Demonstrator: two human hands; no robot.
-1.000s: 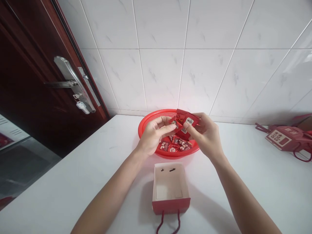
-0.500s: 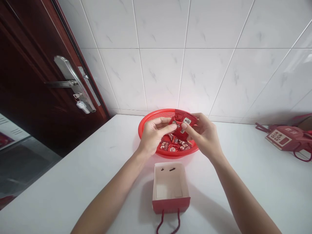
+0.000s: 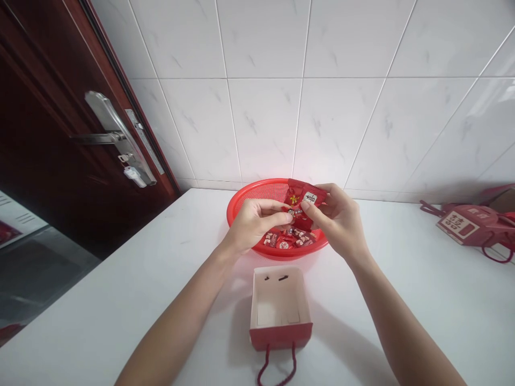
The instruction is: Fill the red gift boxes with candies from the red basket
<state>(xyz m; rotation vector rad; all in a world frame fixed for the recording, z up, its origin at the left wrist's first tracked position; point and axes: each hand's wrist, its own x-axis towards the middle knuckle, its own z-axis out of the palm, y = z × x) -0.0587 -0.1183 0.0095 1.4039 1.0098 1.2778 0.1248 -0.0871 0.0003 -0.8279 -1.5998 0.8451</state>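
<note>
My right hand [image 3: 338,220] is closed on a red snack packet [image 3: 309,188] with a white label and dark lettering, thumb pressed on its front. Against the packet's lower left, my left hand [image 3: 257,225] pinches a small wrapped candy [image 3: 296,212]; its edges blend into the red packet behind. Both hands are over a red plastic basket [image 3: 233,214], where several red wrapped candies [image 3: 284,245] lie. In front of the basket stands an open-topped red gift box [image 3: 280,336] with a pale inside and a dark red cord handle hanging over its near side.
Red gift boxes [image 3: 469,225] with cord handles stand at the right side of the white tabletop [image 3: 169,279]. A tiled wall [image 3: 265,118] rises behind the basket. At the left is a dark red door [image 3: 48,107] with a metal handle and keys.
The left hand's pinch has shifted slightly down along the red packet, and more of the packet's upper left shows. The basket and the box stay in place.
</note>
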